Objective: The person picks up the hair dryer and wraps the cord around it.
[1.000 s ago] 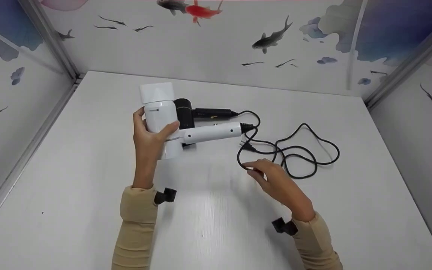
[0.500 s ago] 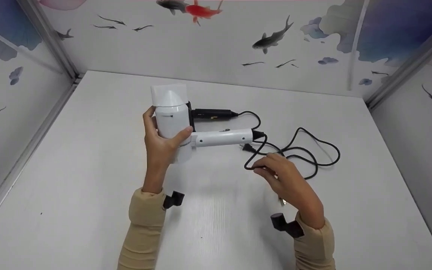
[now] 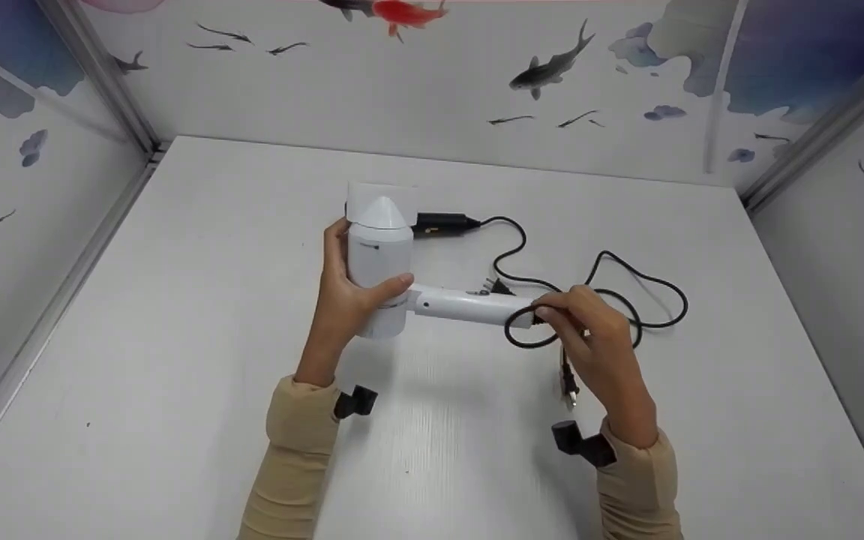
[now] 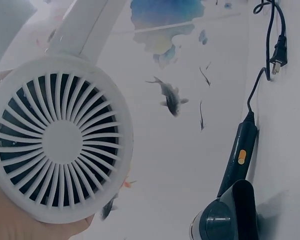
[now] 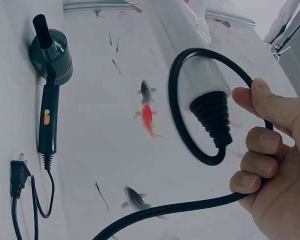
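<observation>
My left hand [image 3: 346, 300] grips the barrel of a white hair dryer [image 3: 379, 259], its wide nozzle pointing away from me. In the left wrist view the dryer's round slatted grille [image 4: 62, 142] faces the camera. The handle points right, towards my right hand [image 3: 598, 337], which holds the dryer's black cord [image 3: 508, 330] with curled fingers. Right at the handle's ribbed end [image 5: 210, 112], the cord bends into a loop. A plug [image 3: 570, 390] hangs below my right hand. Behind the white dryer lies a black hair dryer [image 3: 443, 223], its head mostly hidden in the head view.
The black dryer's cord [image 3: 524, 236] runs right across the white table [image 3: 177, 337] in loose loops. Its plug [image 3: 502, 286] lies just behind the white handle. Panels painted with fish [image 3: 552, 71] enclose the table at the back and sides.
The white dryer has moved right and somewhat nearer to me, its handle end swinging down. My right hand has shifted right and away from me, and the cord now loops beside the handle end.
</observation>
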A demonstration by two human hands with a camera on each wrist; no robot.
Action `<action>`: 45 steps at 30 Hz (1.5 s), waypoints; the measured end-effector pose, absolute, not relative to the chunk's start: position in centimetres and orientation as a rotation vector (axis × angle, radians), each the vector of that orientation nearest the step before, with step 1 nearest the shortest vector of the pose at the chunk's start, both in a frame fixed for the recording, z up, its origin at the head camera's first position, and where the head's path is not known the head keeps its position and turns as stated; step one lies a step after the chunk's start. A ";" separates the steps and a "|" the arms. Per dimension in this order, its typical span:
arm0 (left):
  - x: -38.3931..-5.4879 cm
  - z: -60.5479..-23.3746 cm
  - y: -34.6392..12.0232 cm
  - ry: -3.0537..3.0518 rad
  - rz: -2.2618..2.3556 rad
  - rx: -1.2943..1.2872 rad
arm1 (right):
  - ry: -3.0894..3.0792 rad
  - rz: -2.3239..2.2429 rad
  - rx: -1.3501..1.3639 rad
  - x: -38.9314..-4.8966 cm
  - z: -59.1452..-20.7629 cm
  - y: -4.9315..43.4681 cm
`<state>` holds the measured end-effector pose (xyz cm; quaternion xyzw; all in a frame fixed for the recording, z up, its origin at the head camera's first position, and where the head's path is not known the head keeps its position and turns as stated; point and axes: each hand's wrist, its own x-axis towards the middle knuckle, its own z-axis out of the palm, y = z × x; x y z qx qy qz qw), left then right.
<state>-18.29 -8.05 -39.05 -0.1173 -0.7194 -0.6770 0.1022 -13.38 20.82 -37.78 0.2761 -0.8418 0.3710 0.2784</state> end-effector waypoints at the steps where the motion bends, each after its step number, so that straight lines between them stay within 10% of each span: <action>1: -18.2 -39.0 -8.0 -2.127 -2.010 -0.353 | -2.239 0.989 0.731 -13.5 -37.8 20.8; 45: -17.8 -38.5 -7.8 -1.841 -1.913 -0.290 | -2.819 0.733 0.596 -11.9 -37.6 19.0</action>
